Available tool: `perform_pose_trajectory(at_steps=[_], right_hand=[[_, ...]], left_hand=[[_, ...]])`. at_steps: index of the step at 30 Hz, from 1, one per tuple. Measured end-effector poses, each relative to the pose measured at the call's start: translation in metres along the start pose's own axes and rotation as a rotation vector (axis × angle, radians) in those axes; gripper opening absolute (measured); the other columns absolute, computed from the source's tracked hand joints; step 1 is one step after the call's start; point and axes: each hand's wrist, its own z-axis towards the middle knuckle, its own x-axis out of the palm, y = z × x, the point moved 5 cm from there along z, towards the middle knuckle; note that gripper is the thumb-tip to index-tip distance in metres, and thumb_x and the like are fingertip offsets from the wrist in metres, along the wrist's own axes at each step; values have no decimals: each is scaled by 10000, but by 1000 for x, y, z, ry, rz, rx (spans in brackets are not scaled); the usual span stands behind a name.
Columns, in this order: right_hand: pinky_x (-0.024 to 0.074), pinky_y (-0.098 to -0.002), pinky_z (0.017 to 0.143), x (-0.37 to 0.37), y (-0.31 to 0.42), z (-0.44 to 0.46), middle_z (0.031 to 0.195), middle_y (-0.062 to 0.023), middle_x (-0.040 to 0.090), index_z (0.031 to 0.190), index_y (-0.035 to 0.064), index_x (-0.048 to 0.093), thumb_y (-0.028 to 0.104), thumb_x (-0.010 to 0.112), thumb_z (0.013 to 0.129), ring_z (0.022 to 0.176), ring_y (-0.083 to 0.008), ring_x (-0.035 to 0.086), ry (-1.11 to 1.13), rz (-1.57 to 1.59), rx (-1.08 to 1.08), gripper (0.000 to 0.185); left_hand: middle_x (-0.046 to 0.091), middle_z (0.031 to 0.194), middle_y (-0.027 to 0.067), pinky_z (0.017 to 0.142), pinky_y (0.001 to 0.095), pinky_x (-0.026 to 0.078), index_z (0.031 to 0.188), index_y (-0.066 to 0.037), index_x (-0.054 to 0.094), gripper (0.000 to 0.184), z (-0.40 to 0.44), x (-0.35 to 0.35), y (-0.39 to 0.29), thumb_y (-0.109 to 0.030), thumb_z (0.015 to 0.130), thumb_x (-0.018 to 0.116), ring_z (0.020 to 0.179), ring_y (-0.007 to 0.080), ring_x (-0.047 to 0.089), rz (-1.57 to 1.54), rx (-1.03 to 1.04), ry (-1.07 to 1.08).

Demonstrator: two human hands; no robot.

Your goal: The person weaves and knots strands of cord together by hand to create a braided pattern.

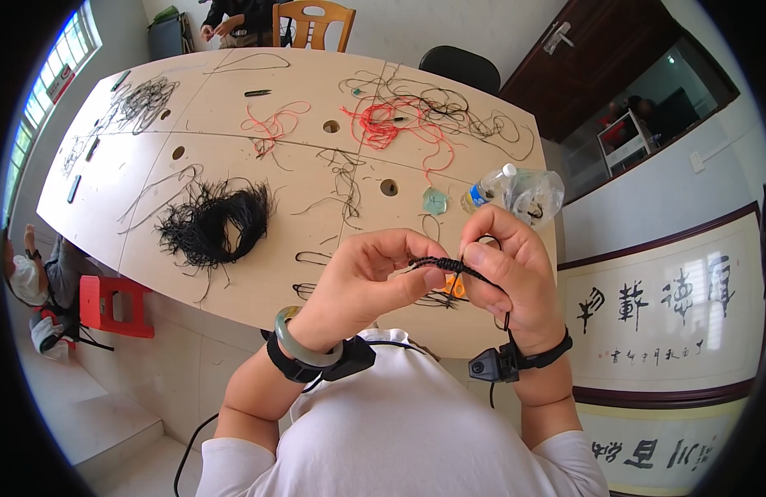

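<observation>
A black braided cord bracelet (451,265) stretches between my two hands, above the near edge of the table. My left hand (362,277) pinches its left end between thumb and forefinger. The right end runs into my right hand (515,277), whose thumb and fingers are closed on it, and a thin loop of cord stands up by the forefinger. A tail of cord hangs below my right hand. Behind the bracelet, partly hidden, are orange scissors handles (456,287) on the table.
On the table (292,182) lie a thick bundle of black cords (213,224), red cord (379,124), and tangled dark cords (143,103). A bottle (491,186) and clear plastic bag (536,199) stand right. A red stool (114,306) is left; another person (238,21) sits beyond.
</observation>
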Motion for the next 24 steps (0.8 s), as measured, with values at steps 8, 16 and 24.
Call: perform_pose_trajectory(at_steps=[8, 16, 24], right_hand=[[254, -177, 381, 3, 0, -1, 565, 49, 434, 881, 40, 499, 128, 547, 897, 411, -14, 349, 12, -32, -1, 101], [257, -179, 386, 3, -1, -1, 564, 49, 434, 880, 41, 501, 128, 549, 897, 416, -17, 354, 17, -34, 7, 101], [258, -178, 386, 6, -1, 0, 563, 51, 436, 880, 39, 503, 131, 550, 900, 416, -15, 356, 13, -50, 5, 105]], left_hand=[[643, 908, 48, 795, 227, 479, 986, 43, 605, 155, 0, -2, 1, -49, 861, 605, 860, 94, 604, -36, 12, 2], [643, 899, 46, 784, 222, 476, 971, 43, 611, 160, -1, -2, -1, -62, 850, 621, 841, 86, 597, -24, 11, -2], [640, 872, 37, 746, 211, 466, 958, 34, 619, 155, -1, -4, 1, -66, 840, 623, 816, 68, 579, 8, 5, -31]])
